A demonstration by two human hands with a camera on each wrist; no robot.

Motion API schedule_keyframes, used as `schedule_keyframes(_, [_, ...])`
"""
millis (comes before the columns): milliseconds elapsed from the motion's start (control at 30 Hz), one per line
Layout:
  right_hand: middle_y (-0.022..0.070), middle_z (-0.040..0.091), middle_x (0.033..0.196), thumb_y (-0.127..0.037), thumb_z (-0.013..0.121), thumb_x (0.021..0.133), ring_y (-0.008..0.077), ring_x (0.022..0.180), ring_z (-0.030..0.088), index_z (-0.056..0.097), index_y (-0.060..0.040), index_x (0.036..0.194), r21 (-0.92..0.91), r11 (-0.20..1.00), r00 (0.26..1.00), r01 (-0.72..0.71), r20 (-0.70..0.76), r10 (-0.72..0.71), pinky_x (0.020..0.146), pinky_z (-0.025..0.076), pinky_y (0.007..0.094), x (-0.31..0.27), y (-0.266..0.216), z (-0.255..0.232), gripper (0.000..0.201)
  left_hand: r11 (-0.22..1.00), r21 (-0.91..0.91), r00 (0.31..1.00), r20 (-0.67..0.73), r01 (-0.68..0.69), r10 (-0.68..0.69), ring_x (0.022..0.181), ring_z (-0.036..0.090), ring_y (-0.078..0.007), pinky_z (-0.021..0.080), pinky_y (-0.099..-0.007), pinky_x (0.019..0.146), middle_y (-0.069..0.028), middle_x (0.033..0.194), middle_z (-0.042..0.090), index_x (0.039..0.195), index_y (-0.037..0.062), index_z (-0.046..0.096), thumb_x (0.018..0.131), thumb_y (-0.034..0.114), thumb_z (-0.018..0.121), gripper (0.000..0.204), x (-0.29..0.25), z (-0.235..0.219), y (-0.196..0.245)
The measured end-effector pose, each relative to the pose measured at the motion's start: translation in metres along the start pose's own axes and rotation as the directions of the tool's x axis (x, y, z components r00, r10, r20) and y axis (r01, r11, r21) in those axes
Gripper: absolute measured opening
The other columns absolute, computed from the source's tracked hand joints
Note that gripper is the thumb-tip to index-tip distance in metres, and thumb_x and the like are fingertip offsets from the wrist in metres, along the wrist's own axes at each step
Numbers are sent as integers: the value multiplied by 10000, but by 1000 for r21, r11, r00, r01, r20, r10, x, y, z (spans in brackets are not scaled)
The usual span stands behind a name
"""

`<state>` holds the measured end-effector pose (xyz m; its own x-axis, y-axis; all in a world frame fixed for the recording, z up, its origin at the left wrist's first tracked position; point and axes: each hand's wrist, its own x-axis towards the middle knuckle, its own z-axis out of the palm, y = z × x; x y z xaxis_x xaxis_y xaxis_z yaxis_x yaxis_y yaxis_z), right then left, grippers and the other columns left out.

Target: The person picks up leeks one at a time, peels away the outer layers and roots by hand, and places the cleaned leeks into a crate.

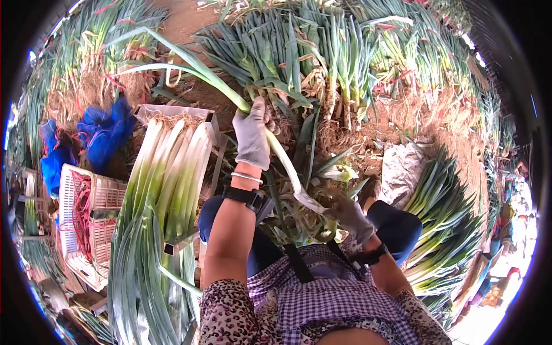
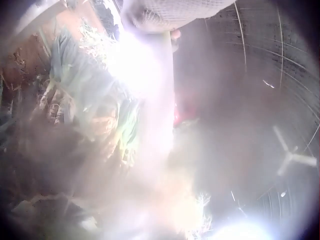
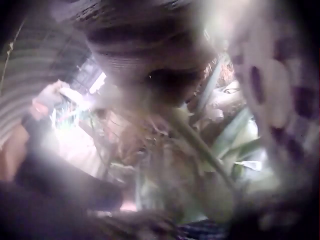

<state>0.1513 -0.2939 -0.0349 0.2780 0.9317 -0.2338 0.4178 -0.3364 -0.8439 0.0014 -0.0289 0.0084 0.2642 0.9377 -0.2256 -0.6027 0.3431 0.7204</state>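
Note:
My gloved left hand (image 1: pixel 253 135) grips a long green onion (image 1: pixel 282 155) around the middle of its stalk. Its green leaves stretch up and to the left, while the white root end slants down toward my right hand (image 1: pixel 349 217). That hand, in a soiled glove, has its curled fingers at the root end. Glare washes out the pale stalk (image 2: pixel 157 110) below the glove in the left wrist view. Dark and blurred, the right glove (image 3: pixel 145 60) fills the top of the right wrist view, with loose leaves and peelings (image 3: pixel 200 150) beneath it.
Left of my arm, several cleaned green onions (image 1: pixel 167 178) lie in a metal rack (image 1: pixel 213 123). Beyond it stands a plastic basket (image 1: pixel 72 218) with red ties, near blue netting (image 1: pixel 106 129). Unpeeled bundles (image 1: pixel 339 63) stand ahead; another pile (image 1: pixel 445 218) lies right, beside a pale sack (image 1: pixel 402 169).

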Motion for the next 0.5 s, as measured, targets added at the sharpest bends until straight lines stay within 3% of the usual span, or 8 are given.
schedule_keyframes(67, [114,695,1014,-207,781,789,183,898,664,559,-54,1271,-140,990,998,-3,61,12,784,526,358,7,-31,8,553,996,-67,998,24,51,-50,528,455,-150,417,-322,497,10,656,436,834,102,480,943,254,627,239,2,-1,-5])
schedule_keyframes(133, [127,690,977,-216,781,789,208,884,670,587,-47,1232,-201,963,983,181,80,-167,775,526,356,19,-21,27,512,986,-139,995,6,96,-96,544,466,-152,433,-325,508,10,663,436,824,103,487,946,260,622,241,6,-1,-5])
schedule_keyframes(200, [140,677,861,-250,733,838,245,783,667,630,-35,1136,-189,965,983,183,45,-178,722,522,354,29,-30,35,382,989,-127,997,-13,79,-81,556,480,-151,463,-346,525,4,671,454,819,109,493,937,274,632,246,6,-2,-6])
schedule_keyframes(267, [146,669,805,-285,683,883,248,727,660,643,-28,1091,-82,990,993,116,-3,-116,685,516,358,36,-69,26,333,982,-81,986,12,170,-169,556,484,-151,475,-359,533,1,675,464,818,107,492,931,274,638,249,-5,3,-14])
schedule_keyframes(300, [174,635,739,-338,590,941,296,667,639,647,-20,1045,-89,973,977,213,-9,-215,641,501,382,47,-79,23,339,962,-46,959,107,270,-264,556,485,-142,467,-356,527,5,666,469,826,110,497,925,269,642,237,-6,-2,-32])
schedule_keyframes(333, [217,608,716,-391,545,955,373,678,621,651,-15,1017,-89,979,982,184,-22,-186,618,484,417,56,-92,18,396,928,-19,927,65,371,-369,543,474,-138,446,-340,508,13,653,462,822,116,496,936,272,623,231,-17,8,-34])
schedule_keyframes(467, [251,598,695,-387,548,949,437,694,602,628,-12,884,-359,917,978,177,-44,-206,606,472,481,53,-74,15,389,865,29,865,0,501,-501,464,433,-135,397,-317,454,25,600,437,778,126,483,950,283,593,257,-1,-1,-69])
schedule_keyframes(500, [252,598,690,-383,549,948,441,692,603,619,-13,849,-425,891,976,159,-66,-205,602,470,492,46,-72,15,390,883,107,889,-19,457,-458,444,426,-134,385,-314,435,27,580,434,764,125,482,948,254,585,247,-5,5,-74])
